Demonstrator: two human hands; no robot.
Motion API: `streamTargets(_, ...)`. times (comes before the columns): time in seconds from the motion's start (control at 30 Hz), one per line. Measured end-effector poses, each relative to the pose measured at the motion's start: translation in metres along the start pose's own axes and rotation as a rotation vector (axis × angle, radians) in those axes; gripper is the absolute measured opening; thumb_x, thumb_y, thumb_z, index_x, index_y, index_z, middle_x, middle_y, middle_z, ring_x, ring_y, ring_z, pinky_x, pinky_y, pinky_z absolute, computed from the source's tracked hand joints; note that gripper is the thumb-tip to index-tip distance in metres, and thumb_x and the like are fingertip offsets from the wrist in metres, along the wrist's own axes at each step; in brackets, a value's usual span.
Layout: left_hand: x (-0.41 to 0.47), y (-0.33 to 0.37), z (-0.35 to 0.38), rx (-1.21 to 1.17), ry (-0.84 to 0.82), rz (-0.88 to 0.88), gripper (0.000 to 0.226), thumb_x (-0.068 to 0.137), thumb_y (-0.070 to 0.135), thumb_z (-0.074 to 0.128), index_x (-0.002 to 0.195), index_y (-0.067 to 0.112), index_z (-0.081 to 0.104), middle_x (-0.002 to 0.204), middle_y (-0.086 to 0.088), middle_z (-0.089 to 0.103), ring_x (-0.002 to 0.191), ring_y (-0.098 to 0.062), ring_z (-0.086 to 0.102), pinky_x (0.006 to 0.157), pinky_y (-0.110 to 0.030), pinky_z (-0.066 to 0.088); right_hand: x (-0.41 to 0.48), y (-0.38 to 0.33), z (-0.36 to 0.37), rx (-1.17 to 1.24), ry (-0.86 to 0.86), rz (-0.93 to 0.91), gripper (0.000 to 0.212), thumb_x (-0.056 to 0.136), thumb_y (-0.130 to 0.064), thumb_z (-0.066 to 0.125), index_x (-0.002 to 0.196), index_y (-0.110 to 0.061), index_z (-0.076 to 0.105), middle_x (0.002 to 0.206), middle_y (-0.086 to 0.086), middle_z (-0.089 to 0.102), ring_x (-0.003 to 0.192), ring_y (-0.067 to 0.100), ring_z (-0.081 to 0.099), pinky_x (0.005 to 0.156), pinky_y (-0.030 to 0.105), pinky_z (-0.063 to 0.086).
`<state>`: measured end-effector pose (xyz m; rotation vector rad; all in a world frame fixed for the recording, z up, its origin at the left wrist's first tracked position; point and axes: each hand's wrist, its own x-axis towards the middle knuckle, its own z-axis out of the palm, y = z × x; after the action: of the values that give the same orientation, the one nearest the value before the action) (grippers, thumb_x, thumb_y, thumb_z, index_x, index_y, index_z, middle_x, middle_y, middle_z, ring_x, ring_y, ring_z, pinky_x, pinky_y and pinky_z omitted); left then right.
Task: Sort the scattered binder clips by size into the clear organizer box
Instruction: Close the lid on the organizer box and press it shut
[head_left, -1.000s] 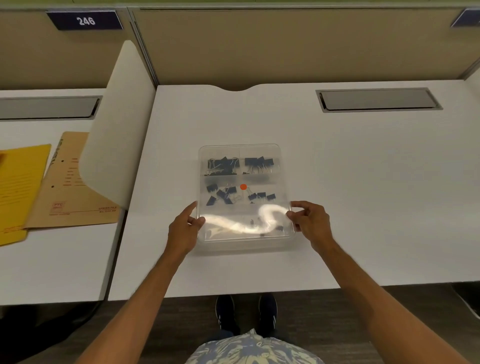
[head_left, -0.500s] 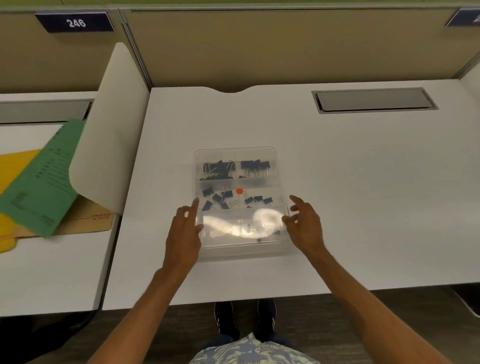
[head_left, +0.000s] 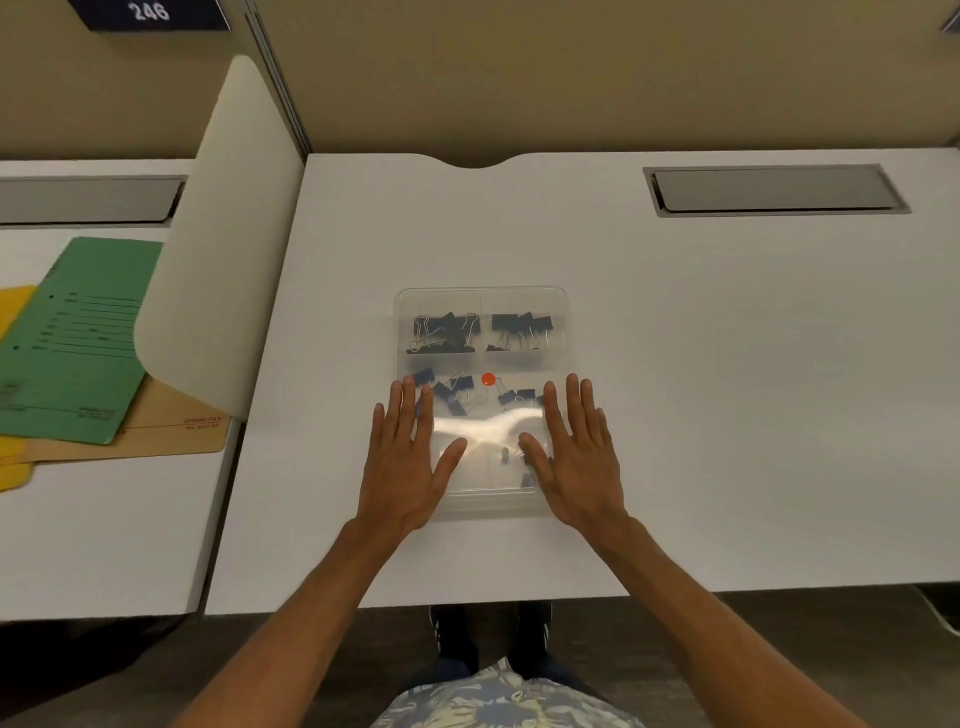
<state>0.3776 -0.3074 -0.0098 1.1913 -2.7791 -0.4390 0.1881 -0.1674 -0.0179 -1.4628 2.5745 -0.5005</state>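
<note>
Both hands flat, fingers straight: left hand (head_left: 404, 460) and right hand (head_left: 575, 460) pressing lid of organizer box (head_left: 480, 332) mid-desk, binder clips (head_left: 521, 325) inside. Press evenly, both sides.

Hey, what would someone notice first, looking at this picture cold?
The left hand and right hand lie flat, fingers straight, on the near end of the clear organizer box in the middle of the desk. Dark binder clips sit in its far compartments, an orange dot at its centre. A green folder lies off to the left.
</note>
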Motion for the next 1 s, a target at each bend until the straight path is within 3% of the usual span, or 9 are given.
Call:
streamTargets(0.2, 0.001, 0.0, 0.006, -0.071, 0.045, -0.047, 0.084, 0.092, 0.068, 0.029, 0.157, 0.023, 0.003, 0.164, -0.006, -0.011, 0.151, -0.025, -0.009, 0.122, -0.048, 0.004, -0.001, -0.003, -0.003, 0.04, -0.019, 0.019, 0.075, 0.098, -0.056, 0.035, 0.158, -0.024, 0.003, 0.166, 0.002, -0.012, 0.152, 0.022, -0.012, 0.124, 0.048, 0.006)
streamTargets(0.37, 0.001, 0.0, 0.008, -0.101, 0.026, -0.062, 0.085, 0.091, 0.072, 0.024, 0.157, 0.023, 0.002, 0.164, -0.004, -0.013, 0.151, -0.023, -0.01, 0.122, -0.046, 0.007, 0.001, -0.003, -0.003, 0.054, -0.042, 0.044, 0.077, 0.098, -0.059, 0.033, 0.158, -0.024, 0.0, 0.165, 0.001, -0.013, 0.152, 0.021, -0.012, 0.12, 0.051, 0.023)
streamTargets(0.47, 0.004, -0.004, 0.007, -0.052, 0.003, -0.042, 0.085, 0.091, 0.075, 0.015, 0.157, 0.023, 0.003, 0.164, -0.007, -0.012, 0.151, -0.026, -0.009, 0.122, -0.051, 0.009, 0.003, -0.002, -0.002, 0.02, -0.077, 0.043, 0.075, 0.097, -0.062, 0.024, 0.158, -0.025, 0.0, 0.165, 0.001, -0.014, 0.152, 0.022, -0.012, 0.12, 0.056, 0.018)
streamTargets(0.57, 0.006, -0.007, 0.006, -0.082, -0.013, -0.041, 0.087, 0.089, 0.077, 0.013, 0.157, 0.023, 0.005, 0.164, -0.006, -0.013, 0.151, -0.024, -0.01, 0.122, -0.05, 0.006, 0.008, 0.0, -0.005, 0.028, -0.076, 0.06, 0.078, 0.094, -0.07, 0.016, 0.158, -0.025, 0.011, 0.166, 0.003, -0.003, 0.153, 0.025, -0.001, 0.119, 0.057, 0.014)
streamTargets(0.63, 0.01, -0.008, 0.003, -0.152, 0.014, -0.05, 0.084, 0.09, 0.074, 0.019, 0.157, 0.024, 0.009, 0.165, -0.003, -0.008, 0.152, -0.021, -0.006, 0.122, -0.048, 0.008, 0.017, 0.002, -0.011, 0.075, -0.047, 0.082, 0.08, 0.093, -0.071, 0.017, 0.156, -0.022, 0.019, 0.166, 0.005, 0.007, 0.152, 0.027, 0.011, 0.12, 0.051, 0.015)
streamTargets(0.73, 0.028, -0.013, 0.0, -0.149, 0.047, -0.003, 0.082, 0.093, 0.067, 0.026, 0.157, 0.021, 0.006, 0.165, -0.002, -0.005, 0.152, -0.021, -0.006, 0.122, -0.048, 0.006, 0.045, 0.006, -0.015, 0.117, -0.041, 0.05, 0.085, 0.091, -0.073, 0.01, 0.158, -0.02, 0.004, 0.166, 0.002, -0.005, 0.153, 0.022, -0.002, 0.121, 0.043, 0.007)
streamTargets(0.87, 0.058, -0.026, -0.001, -0.112, -0.017, 0.017, 0.088, 0.09, 0.075, 0.013, 0.156, 0.018, -0.006, 0.164, -0.003, -0.012, 0.151, -0.022, -0.012, 0.122, -0.051, 0.003, 0.072, 0.011, -0.013, 0.142, -0.079, 0.005, 0.086, 0.09, -0.075, 0.0, 0.155, -0.019, -0.01, 0.164, 0.002, -0.014, 0.152, 0.02, -0.012, 0.124, 0.046, 0.007)
streamTargets(1.0, 0.066, -0.026, 0.0, -0.115, -0.022, 0.013, 0.092, 0.088, 0.077, 0.007, 0.155, 0.017, -0.01, 0.163, -0.002, -0.018, 0.15, -0.02, -0.016, 0.123, -0.048, 0.002, 0.075, 0.015, -0.003, 0.123, -0.078, -0.008, 0.083, 0.096, -0.068, 0.009, 0.156, -0.016, -0.012, 0.164, 0.001, -0.019, 0.151, 0.019, -0.017, 0.124, 0.049, 0.011)
